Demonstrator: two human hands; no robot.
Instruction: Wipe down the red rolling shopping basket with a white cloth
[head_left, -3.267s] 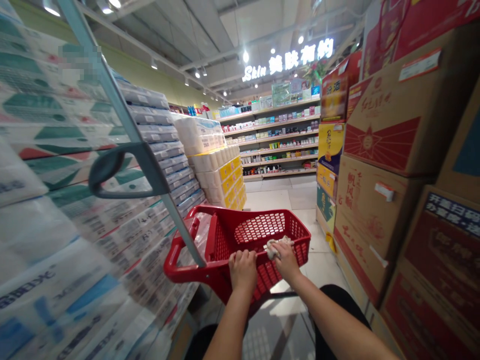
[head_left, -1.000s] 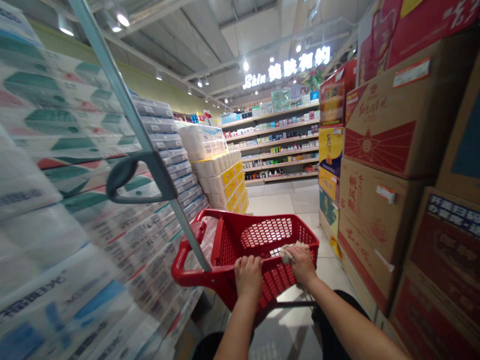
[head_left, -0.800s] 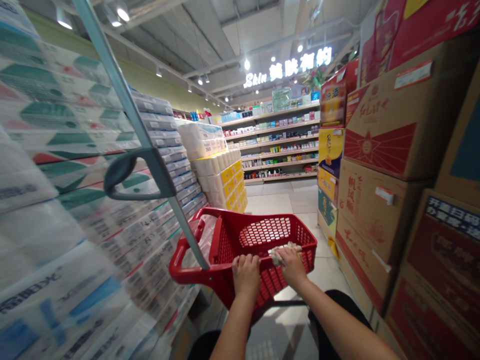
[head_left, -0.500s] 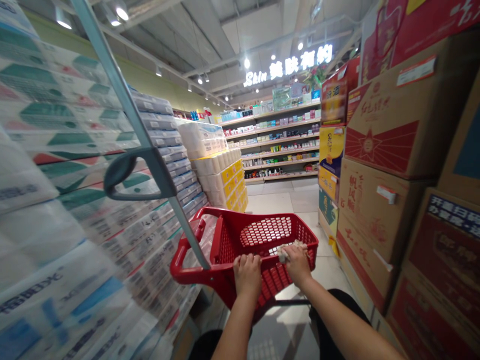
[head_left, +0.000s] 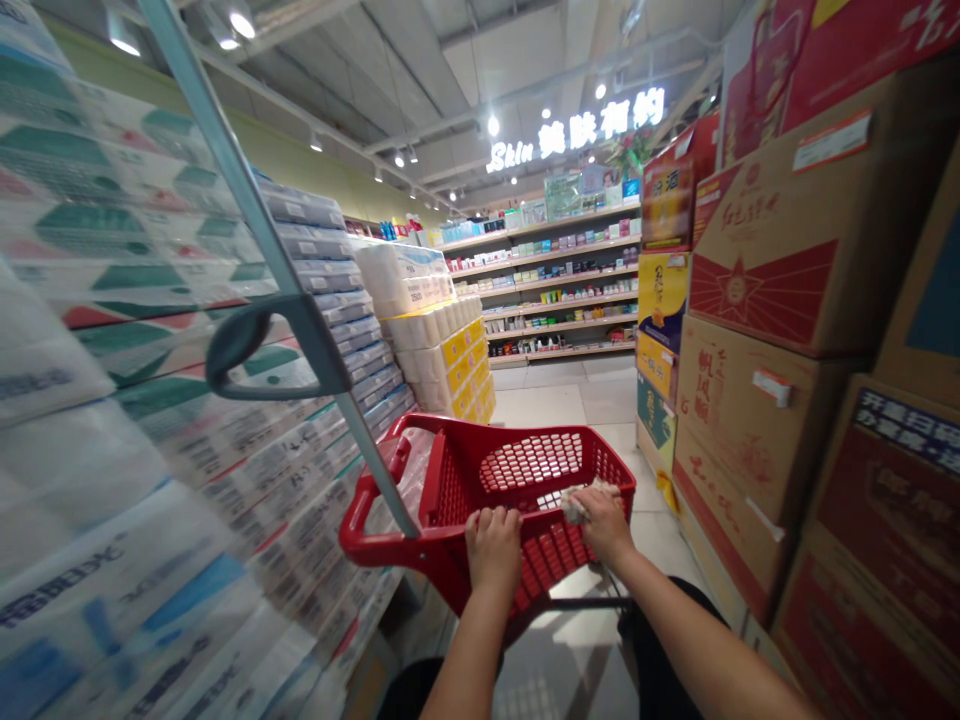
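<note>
A red plastic shopping cart (head_left: 450, 545) with perforated sides stands before me, its long side facing me. My left hand (head_left: 493, 540) is closed over the near rim, fingers curled to the inside. Further right along the same rim, my right hand (head_left: 604, 515) is closed on a crumpled whitish cloth (head_left: 576, 503) and presses it against the rim. Part of the cloth is hidden under the fingers. A grey pole (head_left: 375, 465) rises from the cart's left end and carries a dark grey loop handle (head_left: 319, 345).
Wrapped paper packs (head_left: 165, 400) are stacked high along the left. Cardboard boxes (head_left: 757, 400) are piled close on the right. Yellow-and-white paper packs (head_left: 442, 350) stand beyond the cart. Shelves of small goods (head_left: 555, 270) line the back, under a lit sign (head_left: 577, 130).
My right hand has slid slightly to the right along the rim with the cloth. My left hand stays in place on the rim.
</note>
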